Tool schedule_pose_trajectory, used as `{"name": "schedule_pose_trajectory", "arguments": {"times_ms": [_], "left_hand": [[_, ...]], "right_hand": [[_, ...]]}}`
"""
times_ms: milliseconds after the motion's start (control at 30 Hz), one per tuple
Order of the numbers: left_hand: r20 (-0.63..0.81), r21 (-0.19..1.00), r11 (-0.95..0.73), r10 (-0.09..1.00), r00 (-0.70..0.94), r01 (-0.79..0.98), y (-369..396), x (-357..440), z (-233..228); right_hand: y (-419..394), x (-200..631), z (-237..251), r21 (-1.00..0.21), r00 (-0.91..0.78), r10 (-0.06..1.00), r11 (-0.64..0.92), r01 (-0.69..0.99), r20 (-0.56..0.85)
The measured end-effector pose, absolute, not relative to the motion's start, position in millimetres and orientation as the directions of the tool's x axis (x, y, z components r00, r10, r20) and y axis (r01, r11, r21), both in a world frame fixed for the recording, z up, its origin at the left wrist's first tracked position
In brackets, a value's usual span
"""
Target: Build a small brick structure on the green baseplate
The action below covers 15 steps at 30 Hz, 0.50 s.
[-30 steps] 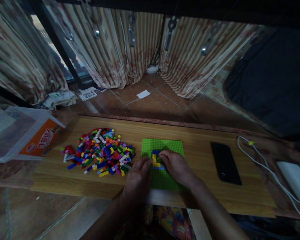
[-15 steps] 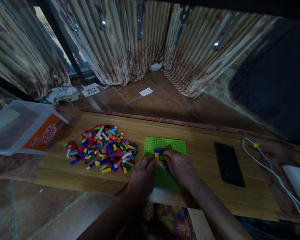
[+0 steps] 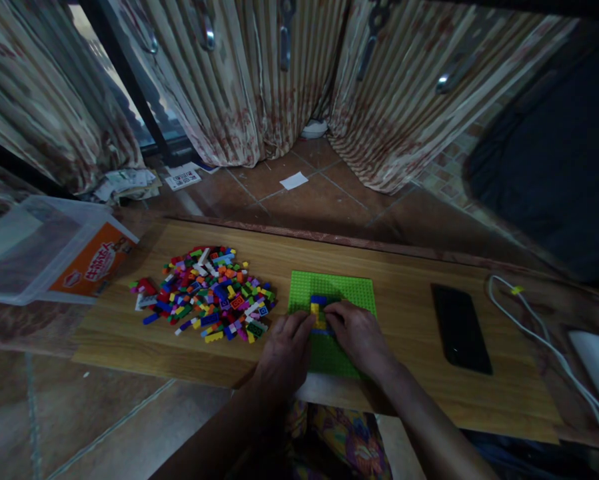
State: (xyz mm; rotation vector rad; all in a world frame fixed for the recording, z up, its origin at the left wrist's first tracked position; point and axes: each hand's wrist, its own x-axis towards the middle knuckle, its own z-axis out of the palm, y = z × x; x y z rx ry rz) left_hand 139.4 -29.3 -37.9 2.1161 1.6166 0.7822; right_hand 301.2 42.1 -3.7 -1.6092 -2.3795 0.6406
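- My left hand (image 3: 283, 350) lies on the near left edge of the green baseplate (image 3: 349, 292), fingers curled toward the small stack of bricks (image 3: 318, 312) in the plate's middle.
- The left thumb and forefinger touch the stack's left side; whether that grip pinches a brick I cannot tell, since the fingertips hide the contact.
- My right hand (image 3: 360, 333) rests on the baseplate from the right, its fingertips against the right side of the same stack.
- That grip is narrow, fingers drawn together at the bricks, but I cannot tell whether it truly holds one or only presses on it.
- The stack shows a blue brick at the far end and a yellow one just nearer to me, with more blue low between my hands.
- The baseplate lies flat on the wooden desk (image 3: 409, 267), close to the near edge, directly before me.
- A heap of loose coloured bricks (image 3: 206, 293) is spread on the desk to the left of the baseplate, near it but apart.
- Further left, a clear plastic tub (image 3: 34, 250) with an orange label sits at the desk's end.
- A black phone (image 3: 460, 328) lies flat on the desk to the right of the baseplate, well apart from my hands.
- A white cable (image 3: 539, 337) runs beyond the phone toward a white block (image 3: 596, 360) at the right edge.
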Motion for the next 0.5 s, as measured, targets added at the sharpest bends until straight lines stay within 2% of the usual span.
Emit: {"name": "schedule_pose_trajectory", "arguments": {"times_ms": [200,300,433,500], "left_hand": [[0.183,0.504,-0.297,0.955,0.235,0.811,-29,142,-38],[0.164,0.464,-0.282,0.959,0.231,0.840,-30,144,-39],[0.193,0.510,-0.287,0.957,0.217,0.811,-30,144,-39],[0.216,0.539,-0.276,0.958,0.186,0.796,-30,143,-40]], "right_hand": [[41,299,-6,-0.502,-0.371,0.925,0.284,0.817,-0.081],[39,300,-6,-0.526,-0.357,0.934,0.292,0.799,-0.024],[33,309,-3,-0.592,-0.249,0.963,0.260,0.763,0.103],[27,314,-1,-0.628,-0.179,0.977,0.214,0.748,0.119]]}}
